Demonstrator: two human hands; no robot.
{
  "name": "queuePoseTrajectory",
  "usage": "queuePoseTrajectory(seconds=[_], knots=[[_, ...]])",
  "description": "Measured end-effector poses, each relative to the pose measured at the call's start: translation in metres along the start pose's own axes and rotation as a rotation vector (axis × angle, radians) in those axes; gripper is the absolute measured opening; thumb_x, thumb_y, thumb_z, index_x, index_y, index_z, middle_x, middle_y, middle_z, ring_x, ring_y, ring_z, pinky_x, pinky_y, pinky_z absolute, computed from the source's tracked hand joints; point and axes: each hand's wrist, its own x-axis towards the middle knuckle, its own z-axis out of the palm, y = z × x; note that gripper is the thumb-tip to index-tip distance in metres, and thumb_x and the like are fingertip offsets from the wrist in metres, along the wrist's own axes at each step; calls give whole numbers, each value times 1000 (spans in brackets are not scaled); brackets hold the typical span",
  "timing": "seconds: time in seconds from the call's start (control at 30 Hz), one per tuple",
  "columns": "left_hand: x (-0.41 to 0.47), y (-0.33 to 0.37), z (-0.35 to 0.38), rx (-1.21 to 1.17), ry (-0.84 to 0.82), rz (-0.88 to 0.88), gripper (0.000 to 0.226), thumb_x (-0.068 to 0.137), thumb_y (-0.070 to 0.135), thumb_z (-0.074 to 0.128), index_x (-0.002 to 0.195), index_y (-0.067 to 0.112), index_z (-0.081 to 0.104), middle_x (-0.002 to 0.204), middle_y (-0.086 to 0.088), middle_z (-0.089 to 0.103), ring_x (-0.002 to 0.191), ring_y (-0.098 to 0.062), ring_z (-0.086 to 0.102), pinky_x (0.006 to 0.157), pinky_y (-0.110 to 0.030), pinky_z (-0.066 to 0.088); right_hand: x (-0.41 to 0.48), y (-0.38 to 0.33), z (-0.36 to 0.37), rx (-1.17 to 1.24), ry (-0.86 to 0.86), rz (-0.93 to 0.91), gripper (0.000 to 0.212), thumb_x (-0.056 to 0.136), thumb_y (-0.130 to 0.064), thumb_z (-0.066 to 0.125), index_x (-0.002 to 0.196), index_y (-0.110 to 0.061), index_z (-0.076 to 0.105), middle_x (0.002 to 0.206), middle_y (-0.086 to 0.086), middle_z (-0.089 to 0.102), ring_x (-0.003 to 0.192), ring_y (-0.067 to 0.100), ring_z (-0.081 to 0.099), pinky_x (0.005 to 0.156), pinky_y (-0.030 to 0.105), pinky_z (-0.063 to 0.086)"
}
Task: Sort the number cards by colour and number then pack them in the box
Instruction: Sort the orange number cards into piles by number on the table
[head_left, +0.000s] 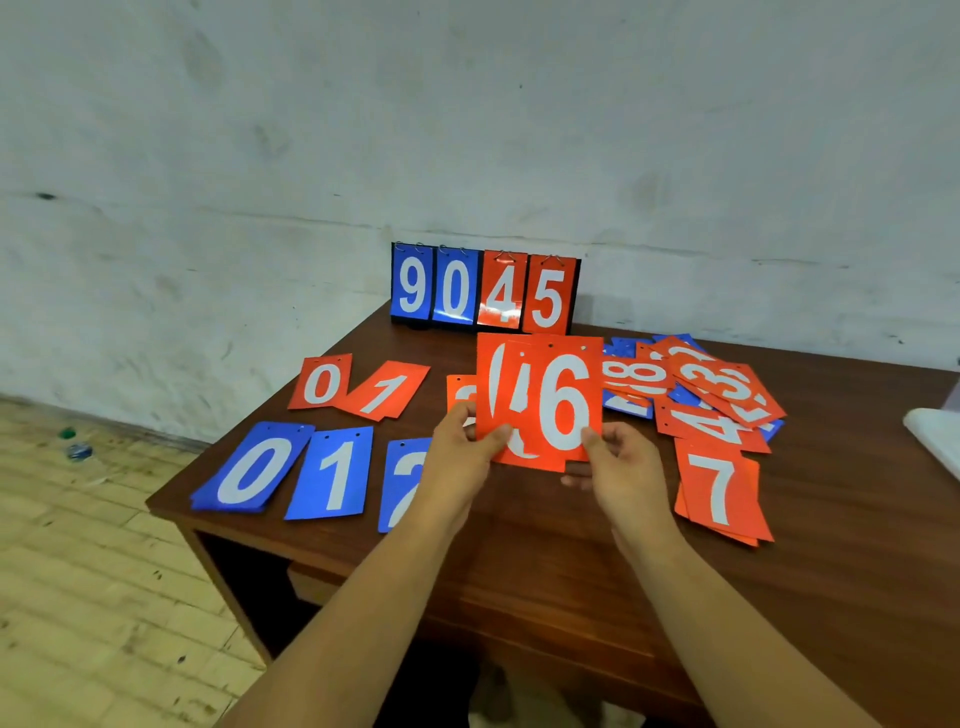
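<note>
Two bare forearms reach over the tabletop (519, 561) from the near edge. Far left, the blue 0 pile (254, 467), blue 1 card (335, 473) and blue 2 card (402, 483) lie in a row, with the red 0 card (322, 382) and red 1 card (387, 389) behind them. The left hand (462, 452) pinches the lower left corner of a fan of red cards (563, 402) held upright above the tabletop, a 6 in front. The right hand (623, 467) pinches the lower right corner, fingers curled behind. Behind them a flip scoreboard (485, 291) stands against the wall, reading 9045. Further right lie a jumbled heap of cards (711, 395) and, nearer, the red 7 pile (719, 488).
</note>
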Motion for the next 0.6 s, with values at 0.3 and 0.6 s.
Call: queuePoseTrajectory(seconds=[0.3, 0.6], knots=[[5, -2, -13, 149, 120, -15, 45, 89, 29, 67, 130, 20, 49, 129, 0, 60, 115, -22, 62, 89, -38, 54, -3, 0, -2, 117, 19, -4, 20, 99, -26, 52, 116, -17, 56, 103, -1, 70, 73, 16, 74, 66, 31, 60], [-4, -4, -5, -21, 9, -2, 56, 79, 37, 76, 129, 25, 52, 118, 5, 66, 104, -18, 67, 80, -39, 60, -7, 6, 9, 86, -79, 91, 21, 96, -26, 57, 115, -17, 59, 114, 3, 67, 94, 16, 69, 64, 28, 60]])
